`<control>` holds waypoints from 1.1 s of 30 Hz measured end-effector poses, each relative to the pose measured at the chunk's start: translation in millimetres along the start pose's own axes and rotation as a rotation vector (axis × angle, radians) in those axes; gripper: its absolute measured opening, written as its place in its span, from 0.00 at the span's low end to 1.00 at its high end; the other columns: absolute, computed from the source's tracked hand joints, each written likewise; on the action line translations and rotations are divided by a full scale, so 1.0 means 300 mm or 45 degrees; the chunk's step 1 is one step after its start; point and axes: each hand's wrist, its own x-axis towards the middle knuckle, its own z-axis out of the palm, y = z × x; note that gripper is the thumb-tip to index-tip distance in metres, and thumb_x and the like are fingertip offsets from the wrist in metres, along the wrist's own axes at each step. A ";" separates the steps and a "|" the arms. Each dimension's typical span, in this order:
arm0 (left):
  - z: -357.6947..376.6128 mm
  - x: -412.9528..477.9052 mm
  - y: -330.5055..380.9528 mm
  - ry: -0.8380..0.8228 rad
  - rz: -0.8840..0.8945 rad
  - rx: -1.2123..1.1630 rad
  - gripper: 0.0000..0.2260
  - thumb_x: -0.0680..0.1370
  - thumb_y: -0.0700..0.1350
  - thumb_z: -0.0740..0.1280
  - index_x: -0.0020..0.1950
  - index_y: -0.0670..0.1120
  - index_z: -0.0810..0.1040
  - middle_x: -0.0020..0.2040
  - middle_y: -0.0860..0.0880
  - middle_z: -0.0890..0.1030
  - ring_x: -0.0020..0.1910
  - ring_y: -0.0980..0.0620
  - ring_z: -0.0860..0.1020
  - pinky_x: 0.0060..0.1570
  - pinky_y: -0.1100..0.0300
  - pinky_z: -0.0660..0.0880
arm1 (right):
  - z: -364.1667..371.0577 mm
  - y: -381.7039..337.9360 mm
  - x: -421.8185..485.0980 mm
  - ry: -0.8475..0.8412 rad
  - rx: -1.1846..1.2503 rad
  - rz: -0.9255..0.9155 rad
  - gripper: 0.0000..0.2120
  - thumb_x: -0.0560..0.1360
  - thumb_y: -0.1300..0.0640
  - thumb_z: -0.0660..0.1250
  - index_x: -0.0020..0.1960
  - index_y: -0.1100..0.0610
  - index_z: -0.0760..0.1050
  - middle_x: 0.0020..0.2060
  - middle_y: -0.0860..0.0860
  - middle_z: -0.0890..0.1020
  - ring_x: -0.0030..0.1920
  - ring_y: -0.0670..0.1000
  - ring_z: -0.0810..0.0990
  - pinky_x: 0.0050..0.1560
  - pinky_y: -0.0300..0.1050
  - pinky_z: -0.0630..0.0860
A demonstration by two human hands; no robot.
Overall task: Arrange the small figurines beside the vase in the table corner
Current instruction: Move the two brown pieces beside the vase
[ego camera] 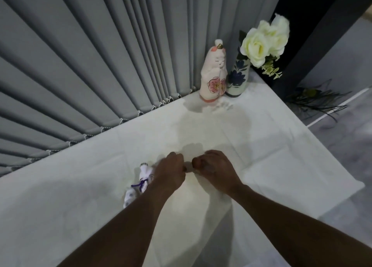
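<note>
**Two curled hands at mid-surface, one figurine already by the vase**

Both grips are closed into loose fists over the middle of the surface, knuckles up and fingers tucked under. The left hand and right hand sit close together, thumbs nearly meeting, with a narrow gap between them. Whether either grip has hold of anything cannot be told; the fingers hide whatever might be inside.

Just left of the left hand and partly hidden behind its wrist lies a small white figurine with blue markings and a purple cord around it. It lies tipped over on the cloth. A second white-and-blue piece shows just below it, next to the forearm; it is too blurred to tell whether it is part of the same figurine.

Well apart from the hands, in the far corner, a pink doll with a flower painted on its front stands upright. It touches or nearly touches the vase on its right, a white vase with dark blue flowers holding pale roses.

Grey blinds hang along the left edge of the surface.
</note>
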 end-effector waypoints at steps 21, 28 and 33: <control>-0.009 0.459 0.299 0.368 0.138 -0.780 0.09 0.72 0.37 0.70 0.44 0.50 0.76 0.44 0.53 0.80 0.46 0.51 0.79 0.51 0.50 0.78 | -0.300 0.358 0.294 0.521 0.035 0.459 0.08 0.81 0.49 0.66 0.45 0.47 0.80 0.37 0.41 0.82 0.45 0.47 0.82 0.48 0.47 0.78; 0.030 0.580 0.407 0.524 0.135 -0.957 0.10 0.73 0.34 0.71 0.50 0.46 0.78 0.46 0.50 0.83 0.48 0.47 0.80 0.53 0.47 0.78 | -0.293 0.392 0.355 0.569 -0.157 0.555 0.12 0.83 0.46 0.62 0.61 0.45 0.82 0.57 0.43 0.86 0.60 0.53 0.77 0.56 0.47 0.67; 0.042 0.634 0.461 0.665 0.095 -0.997 0.06 0.75 0.36 0.71 0.50 0.45 0.79 0.45 0.48 0.84 0.47 0.46 0.82 0.52 0.48 0.79 | -0.294 0.364 0.371 0.577 -0.183 0.615 0.20 0.84 0.44 0.56 0.67 0.47 0.81 0.63 0.48 0.84 0.63 0.54 0.76 0.57 0.45 0.63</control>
